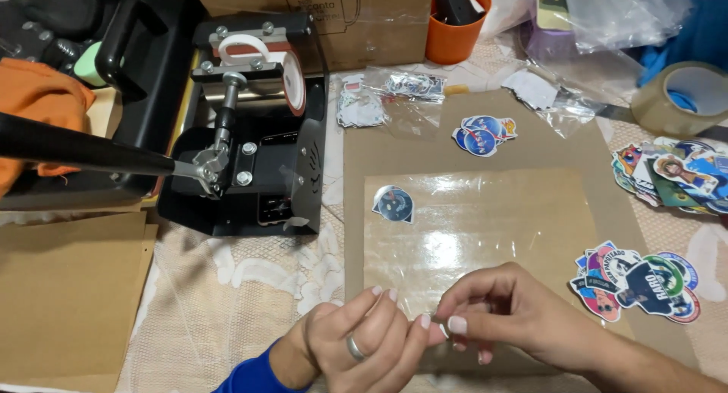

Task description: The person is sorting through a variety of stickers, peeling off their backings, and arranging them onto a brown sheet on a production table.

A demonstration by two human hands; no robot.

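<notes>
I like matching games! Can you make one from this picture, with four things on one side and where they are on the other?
Things:
1. roll of clear tape
2. orange cup
3. mug press
4. round blue sticker

Places:
A. on the clear plastic sheet
B. far right edge of the table
C. top middle, beside the cardboard box
D. left of the brown card

Pairs: 1-B, 2-C, 3-D, 4-A
</notes>
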